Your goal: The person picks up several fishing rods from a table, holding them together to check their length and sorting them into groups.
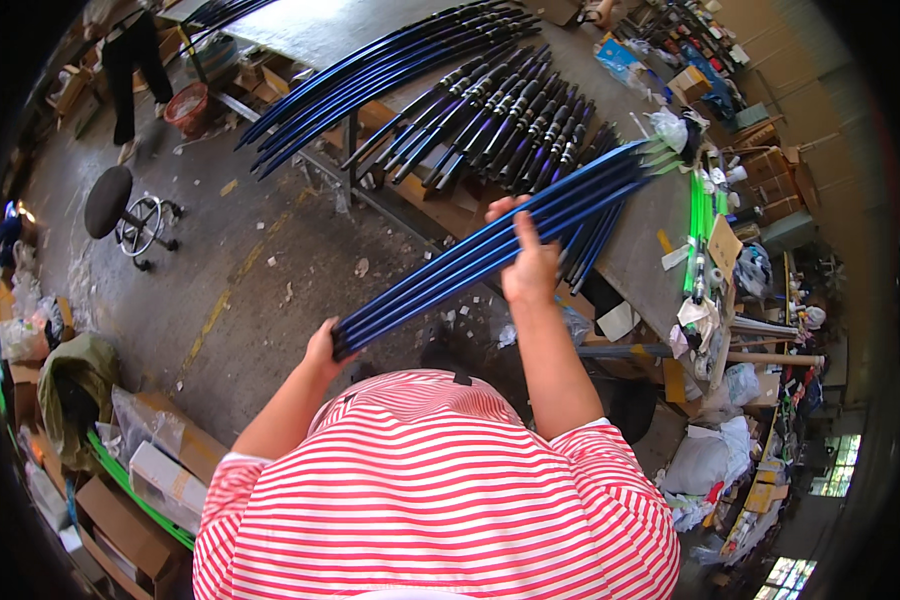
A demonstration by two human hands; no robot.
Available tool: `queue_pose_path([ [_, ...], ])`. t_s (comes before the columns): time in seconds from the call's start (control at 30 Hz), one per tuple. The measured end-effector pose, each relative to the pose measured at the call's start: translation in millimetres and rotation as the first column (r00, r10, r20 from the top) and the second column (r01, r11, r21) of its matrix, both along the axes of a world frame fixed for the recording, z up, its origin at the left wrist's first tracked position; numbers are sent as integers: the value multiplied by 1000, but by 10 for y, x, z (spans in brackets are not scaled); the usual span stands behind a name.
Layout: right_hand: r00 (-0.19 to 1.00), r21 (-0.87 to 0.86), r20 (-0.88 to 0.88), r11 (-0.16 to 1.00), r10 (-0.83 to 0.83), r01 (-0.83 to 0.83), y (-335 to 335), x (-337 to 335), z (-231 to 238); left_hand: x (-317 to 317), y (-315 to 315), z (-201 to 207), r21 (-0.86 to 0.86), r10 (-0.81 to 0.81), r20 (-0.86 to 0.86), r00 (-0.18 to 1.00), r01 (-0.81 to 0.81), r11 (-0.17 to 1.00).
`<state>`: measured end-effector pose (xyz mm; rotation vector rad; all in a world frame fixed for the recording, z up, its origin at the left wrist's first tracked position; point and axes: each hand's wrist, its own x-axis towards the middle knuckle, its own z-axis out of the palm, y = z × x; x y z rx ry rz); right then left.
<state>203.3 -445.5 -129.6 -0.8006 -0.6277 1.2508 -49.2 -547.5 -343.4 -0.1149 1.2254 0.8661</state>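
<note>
I hold a bundle of long blue rods (pixel 440 270) slanting from lower left to upper right. My left hand (pixel 323 350) grips the bundle's near end. My right hand (pixel 528 255) wraps around the bundle near its middle, thumb on top. The far ends of the rods (pixel 630 160) reach over the grey workbench (pixel 640 250). On the bench lie more rods with black grips (pixel 500 115) and a fan of long dark blue rods (pixel 370 75). My red and white striped shirt fills the lower middle.
A black round stool (pixel 110 200) stands on the concrete floor at the left. A person in dark trousers (pixel 135 60) stands at the upper left by a red basket (pixel 187 105). Cardboard boxes (pixel 160 470) lie at lower left. Green rods (pixel 700 215) and clutter crowd the bench's right side.
</note>
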Motion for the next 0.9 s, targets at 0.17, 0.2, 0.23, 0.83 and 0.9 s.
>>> queue_pose_path([
  [0.17,995,-24,13,995,98,-98,-139,-574,-491,-231,-435,-188,-86,22,-98,995,-31,996],
  [0.2,993,-49,-34,992,116,-117,-148,-662,-510,-296,-499,-247,-94,82,-103,991,-92,991],
  [0.23,992,-66,-37,990,121,-123,-124,-711,-553,-370,-580,-342,-101,139,-107,984,-150,983],
  [0.83,974,-607,-192,765,120,-214,415,-537,-1874,-1000,-2057,217,-44,101,-576,811,-154,987],
  [0.9,983,-615,-158,769,97,-175,442,-519,-1853,-960,-2014,265,-61,103,-579,809,-168,984],
])
